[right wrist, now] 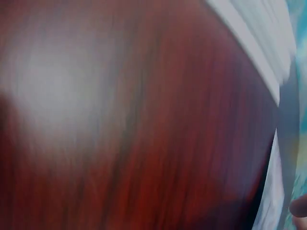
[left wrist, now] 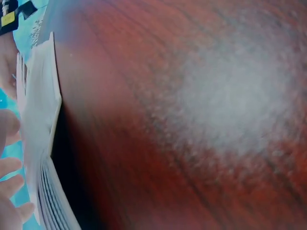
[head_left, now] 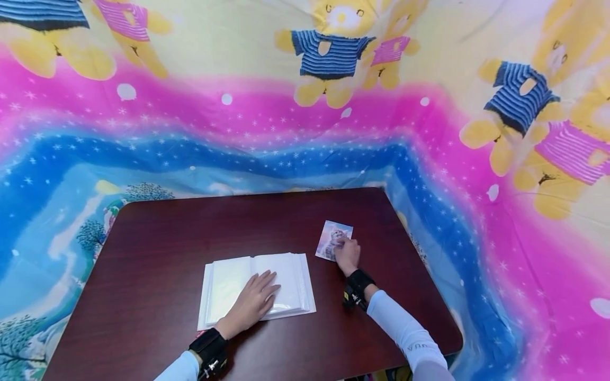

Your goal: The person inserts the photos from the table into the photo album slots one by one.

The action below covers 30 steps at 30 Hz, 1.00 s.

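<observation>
An open album [head_left: 229, 286] with white pages and clear sleeves lies near the front of the table. My left hand [head_left: 250, 304] rests over its middle and right page, fingers straight and slightly spread. In the left wrist view those fingers [left wrist: 10, 184] show at the left edge, over the album's [left wrist: 41, 100] layered pages. To the right of the album is a picture card [head_left: 326, 236] with a kitten on a pink and blue background. My right hand [head_left: 349, 255] pinches its lower right part with curled fingers. The right wrist view catches the card's edge [right wrist: 269, 196] beside a fingertip [right wrist: 300, 209].
The dark reddish-brown table [head_left: 157, 254] has rounded corners and a glossy top. Behind it and to the right hangs a cloth [head_left: 267, 116] printed with bears, pink and blue bands. A small red bit shows under the album's lower left edge by the left wrist.
</observation>
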{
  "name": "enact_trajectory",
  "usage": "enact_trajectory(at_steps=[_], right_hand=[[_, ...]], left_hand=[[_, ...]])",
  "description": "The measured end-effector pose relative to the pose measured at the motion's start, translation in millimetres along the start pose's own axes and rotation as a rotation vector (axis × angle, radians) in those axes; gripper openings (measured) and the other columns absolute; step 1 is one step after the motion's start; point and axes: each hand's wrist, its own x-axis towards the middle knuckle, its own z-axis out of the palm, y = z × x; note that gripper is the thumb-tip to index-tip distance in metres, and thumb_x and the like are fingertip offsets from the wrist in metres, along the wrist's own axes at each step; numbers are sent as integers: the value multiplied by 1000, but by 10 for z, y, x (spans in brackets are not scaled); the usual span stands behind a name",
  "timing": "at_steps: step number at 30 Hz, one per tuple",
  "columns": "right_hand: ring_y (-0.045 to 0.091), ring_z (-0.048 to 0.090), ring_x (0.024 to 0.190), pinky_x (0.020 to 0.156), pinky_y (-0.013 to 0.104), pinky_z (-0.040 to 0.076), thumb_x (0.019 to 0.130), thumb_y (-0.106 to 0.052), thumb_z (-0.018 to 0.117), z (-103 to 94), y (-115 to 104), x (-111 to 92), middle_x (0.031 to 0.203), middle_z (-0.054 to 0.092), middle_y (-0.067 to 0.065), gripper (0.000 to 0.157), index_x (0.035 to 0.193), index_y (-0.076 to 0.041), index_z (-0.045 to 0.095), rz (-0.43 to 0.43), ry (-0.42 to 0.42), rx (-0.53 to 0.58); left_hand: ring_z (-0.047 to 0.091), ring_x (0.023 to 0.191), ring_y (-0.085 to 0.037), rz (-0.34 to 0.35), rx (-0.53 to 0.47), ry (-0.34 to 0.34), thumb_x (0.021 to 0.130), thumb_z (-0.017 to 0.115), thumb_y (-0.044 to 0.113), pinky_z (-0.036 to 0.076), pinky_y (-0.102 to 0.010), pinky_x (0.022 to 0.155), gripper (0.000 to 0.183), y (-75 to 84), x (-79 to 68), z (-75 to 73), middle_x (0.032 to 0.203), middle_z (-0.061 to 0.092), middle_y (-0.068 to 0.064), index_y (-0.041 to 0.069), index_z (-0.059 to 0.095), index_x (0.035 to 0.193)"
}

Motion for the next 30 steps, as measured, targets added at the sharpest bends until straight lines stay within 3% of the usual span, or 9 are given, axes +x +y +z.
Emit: enact_trajectory(at_steps=[5, 8, 15, 23, 25, 27, 30], right_hand=[[53, 41, 111, 92, 59, 38, 90, -30, 70, -83, 79, 138, 119, 42, 36, 56, 122, 11, 50, 298, -88, -76], [54, 39, 112, 93, 61, 37, 86, -37, 73, -86, 79, 176, 123, 39, 38, 73, 131, 12, 41, 365, -121, -83], [57, 44, 112, 94, 62, 37, 82, -33, 77, -40, 31, 242, 119, 45, 40, 77, 132, 13, 40, 389, -104, -139], [54, 48, 113, 96, 62, 39, 83, -30, 77, -49, 30, 318, 121, 48, 38, 78, 135, 13, 38, 405, -174, -150], [53, 49, 110, 93, 61, 40, 82, -30, 78, -64, 38, 315, 115, 50, 36, 69, 126, 13, 45, 390, -182, -144], [52, 50, 102, 87, 58, 42, 83, -28, 78, -81, 43, 306, 103, 52, 32, 52, 107, 11, 54, 352, -180, -135], [39, 46, 80, 77, 48, 39, 87, -21, 72, -106, 49, 276, 79, 43, 20, 34, 77, 2, 50, 291, -177, -63]], left_hand=[[55, 119, -42, 22, 39, 6, 84, 71, 7, 41, -61, 98, 24, -4, -20, 25, 122, 61, -24, 4, 71, 108], [56, 118, -41, 28, 41, 1, 84, 72, 8, 41, -61, 98, 25, -4, -23, 29, 122, 62, -23, 4, 71, 109], [56, 120, -40, 26, 34, -23, 86, 71, 9, 40, -61, 100, 25, 1, -17, 18, 125, 62, -22, 4, 72, 111], [56, 120, -40, 25, 45, -16, 85, 73, 9, 40, -61, 99, 26, 3, -30, 10, 125, 63, -21, 5, 72, 110], [56, 120, -39, 23, 50, -22, 85, 72, 10, 40, -61, 100, 26, 1, -33, 10, 125, 63, -21, 5, 72, 111], [56, 121, -39, 21, 51, -27, 86, 72, 10, 40, -60, 100, 26, -2, -30, 9, 126, 63, -20, 5, 72, 111], [56, 120, -38, 19, 48, -32, 86, 72, 11, 40, -59, 100, 25, -7, -19, 7, 125, 63, -20, 6, 72, 111]])
